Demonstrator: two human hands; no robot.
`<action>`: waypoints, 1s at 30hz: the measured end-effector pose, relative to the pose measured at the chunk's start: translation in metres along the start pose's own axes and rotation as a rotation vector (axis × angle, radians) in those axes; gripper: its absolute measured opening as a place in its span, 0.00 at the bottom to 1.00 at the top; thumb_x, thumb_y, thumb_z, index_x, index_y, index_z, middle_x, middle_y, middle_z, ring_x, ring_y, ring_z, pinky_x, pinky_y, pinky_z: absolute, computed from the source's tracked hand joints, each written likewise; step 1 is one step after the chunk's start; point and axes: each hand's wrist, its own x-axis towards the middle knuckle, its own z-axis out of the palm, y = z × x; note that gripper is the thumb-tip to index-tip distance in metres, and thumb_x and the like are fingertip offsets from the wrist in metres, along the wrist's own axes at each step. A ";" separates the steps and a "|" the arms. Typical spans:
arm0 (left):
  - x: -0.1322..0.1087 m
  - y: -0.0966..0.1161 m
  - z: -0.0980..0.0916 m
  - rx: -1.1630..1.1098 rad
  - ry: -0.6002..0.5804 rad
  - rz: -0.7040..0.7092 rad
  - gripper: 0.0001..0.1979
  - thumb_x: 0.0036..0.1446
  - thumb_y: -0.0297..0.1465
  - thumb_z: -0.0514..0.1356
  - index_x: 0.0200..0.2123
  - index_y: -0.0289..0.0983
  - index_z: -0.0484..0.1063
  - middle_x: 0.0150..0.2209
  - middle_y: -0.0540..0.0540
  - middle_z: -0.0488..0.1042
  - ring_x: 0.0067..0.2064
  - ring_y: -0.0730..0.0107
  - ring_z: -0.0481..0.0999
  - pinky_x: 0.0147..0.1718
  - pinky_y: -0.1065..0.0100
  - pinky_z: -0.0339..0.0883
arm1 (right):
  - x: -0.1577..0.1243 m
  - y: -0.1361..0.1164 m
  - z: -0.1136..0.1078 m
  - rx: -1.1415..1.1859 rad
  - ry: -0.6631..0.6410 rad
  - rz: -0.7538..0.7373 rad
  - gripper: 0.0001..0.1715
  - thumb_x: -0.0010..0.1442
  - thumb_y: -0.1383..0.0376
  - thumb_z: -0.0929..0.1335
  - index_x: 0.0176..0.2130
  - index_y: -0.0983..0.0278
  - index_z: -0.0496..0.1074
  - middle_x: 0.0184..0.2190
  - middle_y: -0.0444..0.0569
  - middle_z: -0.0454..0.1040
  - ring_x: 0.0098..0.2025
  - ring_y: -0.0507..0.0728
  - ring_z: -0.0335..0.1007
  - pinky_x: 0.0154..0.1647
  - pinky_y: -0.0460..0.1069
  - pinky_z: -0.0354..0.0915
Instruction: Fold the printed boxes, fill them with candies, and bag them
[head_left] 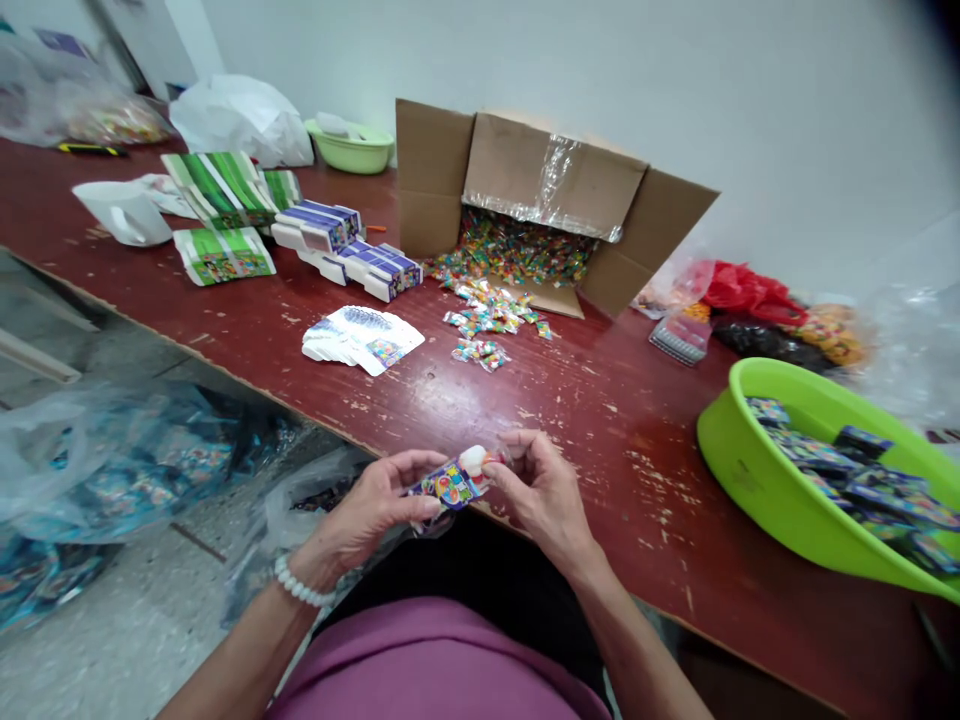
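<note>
Just over the table's front edge, my left hand (379, 505) grips a small printed candy packet (450, 486), purple with coloured pictures, thumb on its front. My right hand (544, 490) is closed at the packet's other end, thumb and fingers pinching clear film there. A rounded white piece (473, 460) with some orange-red beside it shows at that end; I cannot tell whether it lies inside the film. Ahead lie small wrapped candies (484, 354) and a fanned stack of printed cards (364, 338).
A cardboard box (555, 175) on its side spills wrapped candies. Bundled purple cartons (382, 268), green cartons (225, 255) and a white mug (127, 212) stand left. At right, a green basin (750, 480) holds filled packets. Plastic bags (150, 470) lie on the floor.
</note>
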 end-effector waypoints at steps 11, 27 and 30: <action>0.005 -0.009 0.013 0.033 -0.316 -0.045 0.21 0.50 0.26 0.63 0.49 0.40 0.68 0.40 0.47 0.75 0.32 0.70 0.76 0.33 0.68 0.72 | -0.007 -0.011 0.007 -0.306 0.144 -0.558 0.11 0.65 0.71 0.66 0.46 0.62 0.74 0.37 0.51 0.79 0.37 0.58 0.71 0.43 0.55 0.66; 0.014 -0.013 0.028 -0.132 0.092 -0.029 0.19 0.53 0.46 0.66 0.36 0.34 0.80 0.30 0.45 0.78 0.29 0.67 0.73 0.23 0.70 0.70 | -0.015 -0.004 0.023 0.393 -0.097 0.140 0.15 0.59 0.54 0.71 0.42 0.62 0.75 0.36 0.47 0.71 0.33 0.53 0.69 0.34 0.48 0.71; 0.012 -0.016 0.031 -0.086 0.102 0.031 0.17 0.51 0.43 0.68 0.36 0.35 0.80 0.30 0.48 0.77 0.29 0.69 0.72 0.23 0.72 0.68 | -0.014 -0.003 0.027 0.402 -0.150 0.142 0.14 0.58 0.54 0.72 0.37 0.63 0.76 0.34 0.47 0.74 0.33 0.54 0.70 0.34 0.48 0.71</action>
